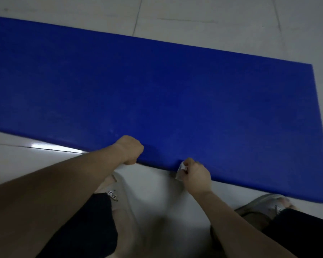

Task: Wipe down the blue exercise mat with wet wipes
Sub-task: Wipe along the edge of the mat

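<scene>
Left hand (pixel 131 150) curls round the mat's (pixel 157 90) near edge at six o'clock; right hand (pixel 196 175), just beside it, pinches a wipe (pixel 181 171) there.

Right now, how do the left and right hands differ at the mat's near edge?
The left hand grips the edge of the blue exercise mat bare; the right hand pinches a white wet wipe. The left hand lies over the mat; the right hand straddles the edge. Both are curled at the same near edge.
</scene>
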